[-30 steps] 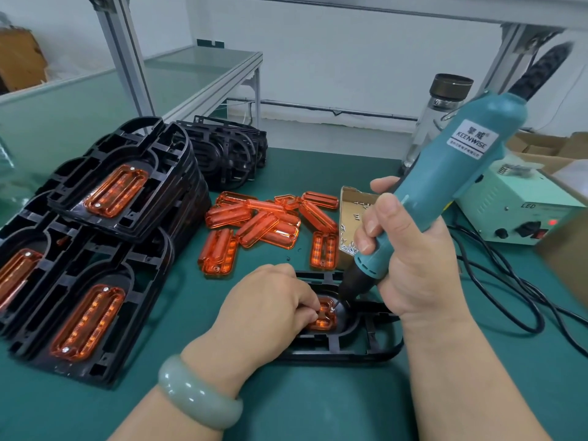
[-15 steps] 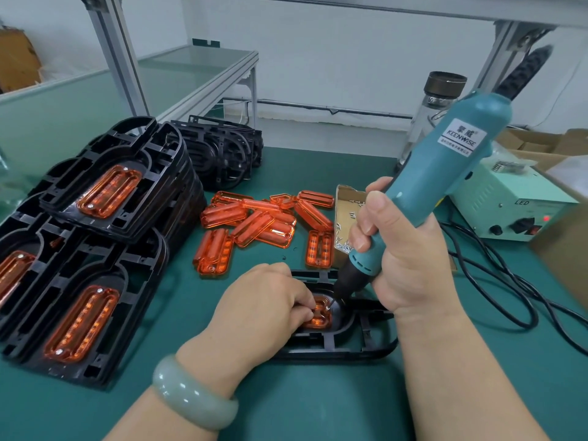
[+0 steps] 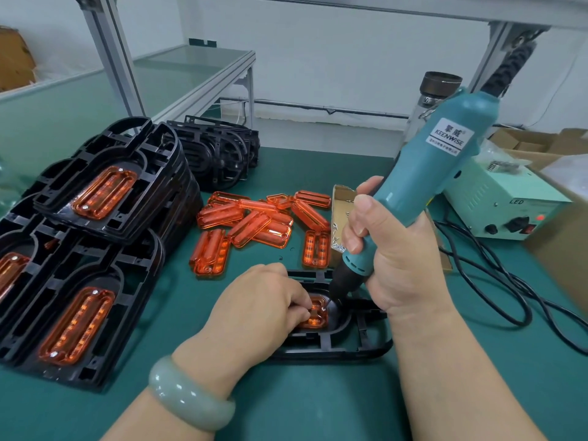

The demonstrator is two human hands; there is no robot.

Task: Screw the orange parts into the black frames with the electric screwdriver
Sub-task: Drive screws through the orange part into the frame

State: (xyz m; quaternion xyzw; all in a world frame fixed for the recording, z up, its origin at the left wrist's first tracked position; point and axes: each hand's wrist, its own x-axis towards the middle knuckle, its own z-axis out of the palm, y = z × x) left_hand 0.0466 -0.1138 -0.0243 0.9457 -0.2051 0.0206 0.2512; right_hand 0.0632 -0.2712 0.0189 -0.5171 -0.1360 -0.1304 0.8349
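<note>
A black frame (image 3: pixel 359 345) lies on the green mat in front of me with an orange part (image 3: pixel 318 315) seated in its recess. My left hand (image 3: pixel 257 310) rests curled on the frame, fingertips pressing the orange part. My right hand (image 3: pixel 394 259) grips the teal electric screwdriver (image 3: pixel 423 186), held tilted with its bit down on a screw at the orange part's near end. Several loose orange parts (image 3: pixel 254 221) lie in a heap behind the frame.
Stacks of black frames with orange parts fitted (image 3: pixel 95 249) stand at the left, empty frames (image 3: pixel 219 151) behind them. A small cardboard box of screws (image 3: pixel 340 218) sits behind my right hand. A power supply (image 3: pixel 509 202) and black cables (image 3: pixel 496 281) lie to the right.
The screwdriver has tipped slightly more upright and its bit now sits on the screw in the orange part. My left hand stays in place.
</note>
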